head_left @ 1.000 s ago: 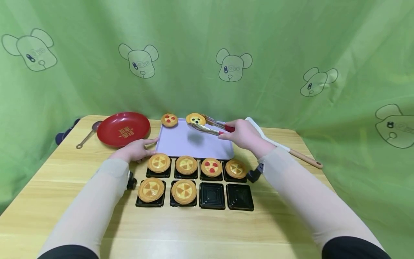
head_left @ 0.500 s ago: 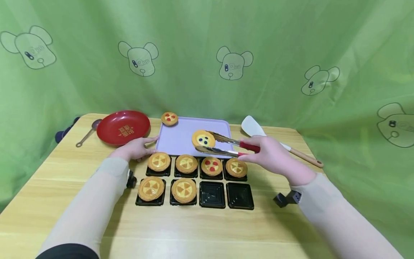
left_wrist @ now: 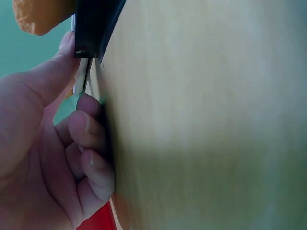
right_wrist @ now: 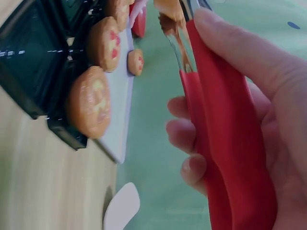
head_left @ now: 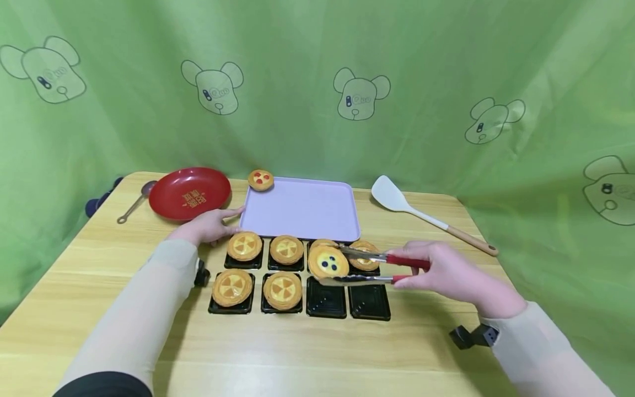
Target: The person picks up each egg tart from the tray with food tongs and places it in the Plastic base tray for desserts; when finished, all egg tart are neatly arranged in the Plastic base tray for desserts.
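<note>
My right hand (head_left: 444, 270) grips red-handled metal tongs (head_left: 409, 262), whose tips flank an egg tart with dark blue berries (head_left: 329, 261). This tart hangs over the black square trays and largely covers the red-topped tart behind it. In the right wrist view the thumb lies along the red handle (right_wrist: 225, 115), fingers curled around the other side. My left hand (head_left: 208, 226) touches the left edge of the lilac tray (head_left: 300, 209) with straight thumb and index finger; its other fingers (left_wrist: 91, 129) bend beside the tabletop in the left wrist view.
Black square trays (head_left: 326, 298) form two rows, several bearing tarts such as a front-left one (head_left: 232, 288). Another red-topped tart (head_left: 261, 180) sits at the lilac tray's back-left corner. A red plate (head_left: 171, 193) and spoon (head_left: 134, 207) lie left; a white spatula (head_left: 389, 194) lies right.
The right hand has carried the berry tart in the tongs from above the lilac tray, nearer and rightward, to above the black trays. The left hand has stayed at the tray's edge.
</note>
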Demonstrator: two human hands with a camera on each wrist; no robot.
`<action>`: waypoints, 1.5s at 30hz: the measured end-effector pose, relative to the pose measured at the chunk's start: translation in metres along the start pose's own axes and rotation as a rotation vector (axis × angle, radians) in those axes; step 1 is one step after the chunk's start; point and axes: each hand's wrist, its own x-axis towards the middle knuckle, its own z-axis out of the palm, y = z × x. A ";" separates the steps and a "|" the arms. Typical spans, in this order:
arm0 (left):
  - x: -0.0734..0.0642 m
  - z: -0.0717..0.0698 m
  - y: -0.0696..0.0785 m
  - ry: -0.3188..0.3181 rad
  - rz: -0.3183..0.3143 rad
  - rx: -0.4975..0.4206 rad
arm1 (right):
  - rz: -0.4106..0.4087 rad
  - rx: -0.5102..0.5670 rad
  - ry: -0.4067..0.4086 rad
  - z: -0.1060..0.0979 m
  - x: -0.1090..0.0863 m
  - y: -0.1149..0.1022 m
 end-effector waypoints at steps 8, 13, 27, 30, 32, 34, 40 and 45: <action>-0.002 -0.001 0.002 0.006 0.006 0.007 | -0.018 0.051 -0.070 0.020 -0.013 0.012; -0.004 0.000 0.003 0.010 0.007 0.005 | -0.052 0.024 -0.069 0.031 -0.015 0.017; -0.001 0.000 0.000 0.001 0.007 -0.003 | -0.032 -0.064 -0.077 0.040 -0.012 0.019; -0.002 -0.001 0.000 -0.002 0.014 -0.006 | -0.028 -0.060 -0.089 0.040 -0.012 0.018; -0.002 -0.001 0.001 0.001 0.013 -0.005 | -0.013 -0.048 -0.099 0.038 -0.012 0.018; -0.002 -0.001 0.001 0.003 0.017 -0.003 | 0.004 -0.046 -0.106 0.036 -0.013 0.017; -0.001 0.000 0.000 0.004 0.015 -0.006 | 0.039 -0.036 -0.101 0.022 -0.013 0.011; -0.002 -0.001 0.001 0.003 0.017 0.002 | 0.003 0.012 -0.084 0.005 0.003 0.003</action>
